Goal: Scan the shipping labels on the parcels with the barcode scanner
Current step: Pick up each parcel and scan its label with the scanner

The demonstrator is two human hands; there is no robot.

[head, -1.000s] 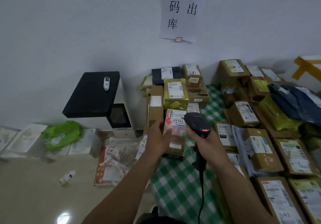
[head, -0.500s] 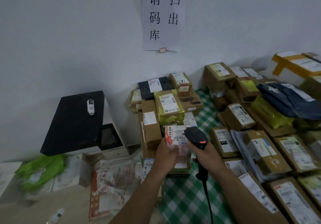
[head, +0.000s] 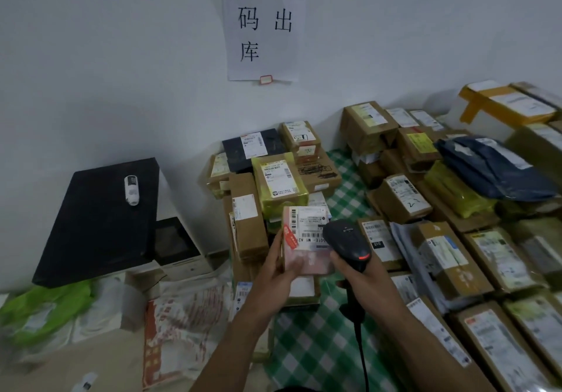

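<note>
left hand (head: 281, 267) grips the pink parcel (head: 305, 239) (label up, above the green checked cloth (head: 316, 349)); right hand (head: 362, 273) clasps the barcode scanner (head: 346, 242) beside it. best practice: tilt the scanner head squarely toward the barcode.

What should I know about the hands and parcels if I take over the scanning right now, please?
Left hand grips the pink parcel, label facing up.
Right hand holds the barcode scanner, its head beside that label, red light on.
Whether this label has read cannot be told.
A stack of parcels stands behind; rows more lie on the checked cloth to the right; nothing shows which are scanned.
Left: finish this one, set it down, work through the rest.
</note>
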